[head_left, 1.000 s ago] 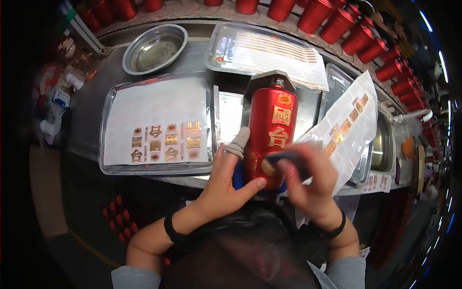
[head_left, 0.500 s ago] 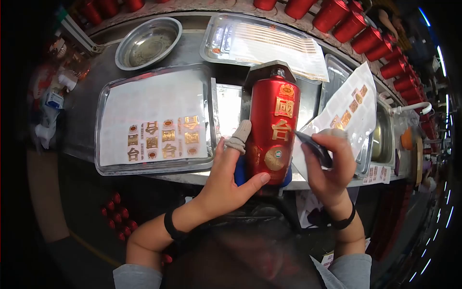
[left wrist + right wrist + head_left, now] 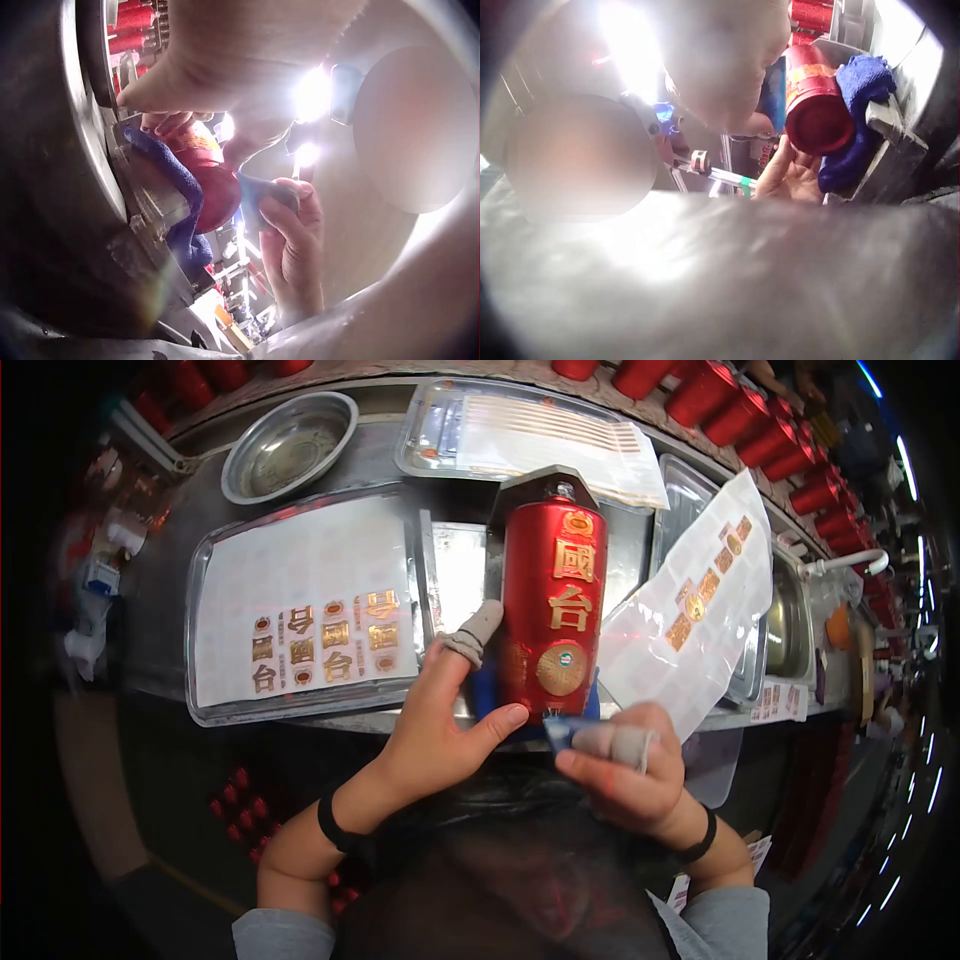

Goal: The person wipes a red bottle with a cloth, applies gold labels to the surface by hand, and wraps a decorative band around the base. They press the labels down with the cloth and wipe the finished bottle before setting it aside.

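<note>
Bottle [image 3: 535, 580]: resting on blue cloth [image 3: 169, 165]
Left hand [image 3: 425, 740]: gripping bottle's lower side
Right hand [image 3: 635, 770]: pinching scraper [image 3: 558, 732] at bottle's base
Handling: probably stiff, slick, breakable — best cradled round both sides

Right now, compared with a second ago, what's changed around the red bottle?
The right hand has moved from beside the bottle's right side, and before that over its lower front, down to its bottom end, near the person. It has brought the flat blue scraper along. Nothing was let go. The left hand still holds the red bottle at its left, and the round gold emblem is still on it.
</note>
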Action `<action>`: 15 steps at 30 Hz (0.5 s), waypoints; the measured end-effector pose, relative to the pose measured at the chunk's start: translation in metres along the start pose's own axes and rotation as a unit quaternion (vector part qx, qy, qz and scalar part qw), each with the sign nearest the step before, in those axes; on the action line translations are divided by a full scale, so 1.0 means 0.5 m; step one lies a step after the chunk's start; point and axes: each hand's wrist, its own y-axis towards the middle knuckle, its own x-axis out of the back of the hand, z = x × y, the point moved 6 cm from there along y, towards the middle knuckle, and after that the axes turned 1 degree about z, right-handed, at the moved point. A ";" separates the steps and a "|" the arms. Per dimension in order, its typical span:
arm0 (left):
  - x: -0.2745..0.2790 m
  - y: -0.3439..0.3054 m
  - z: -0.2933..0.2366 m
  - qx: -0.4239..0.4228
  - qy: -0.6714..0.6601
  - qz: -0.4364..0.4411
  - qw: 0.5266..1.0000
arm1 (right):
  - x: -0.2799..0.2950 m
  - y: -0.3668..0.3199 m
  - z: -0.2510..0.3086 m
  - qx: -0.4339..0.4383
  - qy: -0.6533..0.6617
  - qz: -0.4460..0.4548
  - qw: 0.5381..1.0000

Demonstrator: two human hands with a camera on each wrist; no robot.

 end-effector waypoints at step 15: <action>0.028 -0.059 0.007 0.007 -0.055 -0.019 0.998 | -0.083 0.037 0.058 0.085 -0.068 0.030 0.994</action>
